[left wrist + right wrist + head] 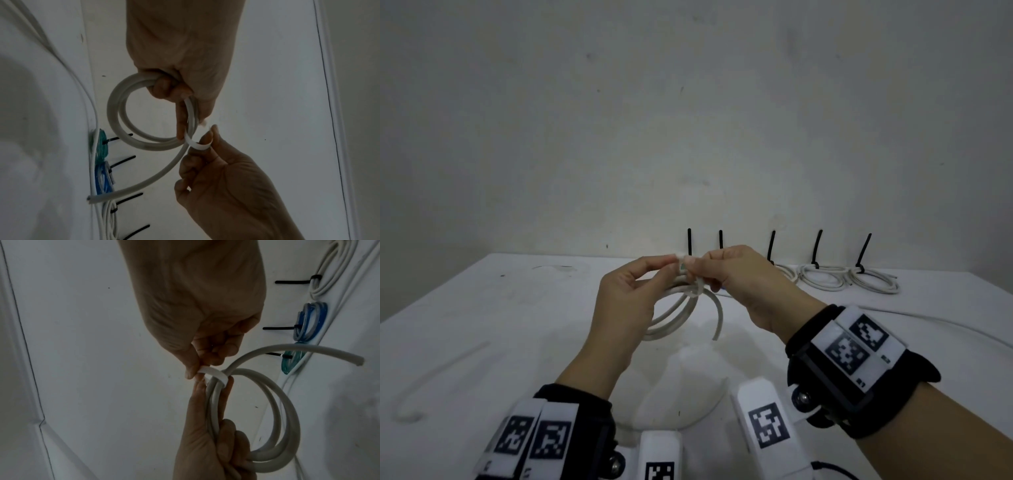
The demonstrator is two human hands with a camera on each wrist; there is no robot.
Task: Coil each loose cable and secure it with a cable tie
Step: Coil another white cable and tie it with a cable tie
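Both hands work a white cable tie around a coiled white cable, held above the table.

Head view: at frame centre, the left hand point(625, 301) grips the coiled cable point(681, 315) while the right hand point(743, 284) pinches the white tie point(697, 286); tied coils point(822, 277) with black ties lie at centre right on the table point(482, 308). Left wrist view: left fingers point(164, 87) curl round the coil point(123, 116) in mid-frame, and the right hand point(226, 186) at lower right pinches the tie point(197, 146). Right wrist view: right fingertips point(191, 371) pinch the tie point(213, 374) looped over the coil point(287, 418), and the left hand point(205, 443) clasps it at the bottom.
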